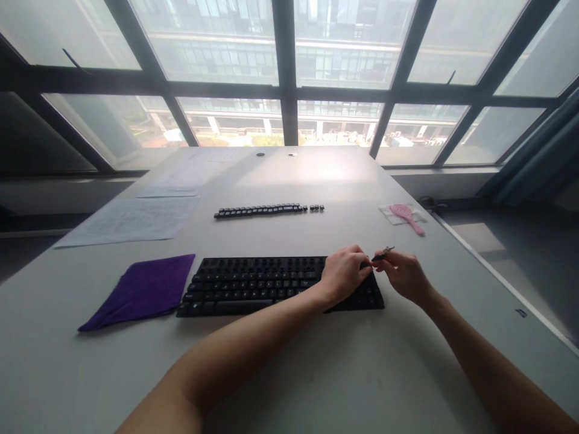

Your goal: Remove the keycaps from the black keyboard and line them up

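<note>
A black keyboard (253, 286) lies flat on the table in front of me, its upper rows bare of keycaps and its lower rows still capped. My left hand (341, 274) rests over the keyboard's right part, fingers curled and pinched together at the upper right corner; what they hold is hidden. Just right of it, my right hand (402, 274) pinches a small dark tool with a thin metal end (383, 254). The fingertips of both hands nearly meet there. Beyond the keyboard, removed black keycaps (257, 211) stand lined up in rows, with several smaller ones (316, 208) at their right.
A folded purple cloth (140, 289) lies against the keyboard's left side. Paper sheets (126, 218) cover the table's far left. A pink hairbrush (407, 218) sits on a clear plastic bag at the right, near the table edge (497, 277). Windows rise behind the table.
</note>
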`<state>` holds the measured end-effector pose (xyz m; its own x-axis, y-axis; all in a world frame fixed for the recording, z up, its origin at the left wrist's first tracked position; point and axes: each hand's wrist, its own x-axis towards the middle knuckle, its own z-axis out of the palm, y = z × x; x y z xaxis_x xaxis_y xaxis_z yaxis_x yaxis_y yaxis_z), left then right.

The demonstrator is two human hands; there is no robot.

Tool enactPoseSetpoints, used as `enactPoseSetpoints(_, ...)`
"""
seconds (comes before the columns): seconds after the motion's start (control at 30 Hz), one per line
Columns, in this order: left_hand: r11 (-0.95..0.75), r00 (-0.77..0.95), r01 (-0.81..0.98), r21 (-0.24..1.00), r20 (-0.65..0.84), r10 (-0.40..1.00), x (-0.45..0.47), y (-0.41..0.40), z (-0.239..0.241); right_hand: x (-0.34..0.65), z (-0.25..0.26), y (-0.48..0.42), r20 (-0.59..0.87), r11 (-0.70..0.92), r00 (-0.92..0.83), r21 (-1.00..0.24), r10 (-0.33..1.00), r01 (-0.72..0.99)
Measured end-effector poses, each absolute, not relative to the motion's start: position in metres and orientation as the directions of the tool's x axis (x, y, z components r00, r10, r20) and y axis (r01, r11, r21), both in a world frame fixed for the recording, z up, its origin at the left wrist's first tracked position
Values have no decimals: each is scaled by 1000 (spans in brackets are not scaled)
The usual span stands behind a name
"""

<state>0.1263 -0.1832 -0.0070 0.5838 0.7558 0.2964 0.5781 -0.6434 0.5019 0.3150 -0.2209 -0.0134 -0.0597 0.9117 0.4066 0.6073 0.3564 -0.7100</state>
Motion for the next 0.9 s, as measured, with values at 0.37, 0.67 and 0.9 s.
enactPoseSetpoints(0.37, -626, 598, 586, 515, 246, 763, 126, -185, 2, 314, -26, -217, 356, 285, 115, -872, 927, 397)
enactPoseSetpoints(0.67, -585, 555, 585, 561, 249, 794, 125, -185, 3, 319, -22, -211, 306, 274, 289, -951, 907, 145)
enactPoseSetpoints(0.9, -614, 564, 490, 619, 312, 765, 124, -184, 2, 306, -16, -224, 458, 363, 126, -820, 880, 443)
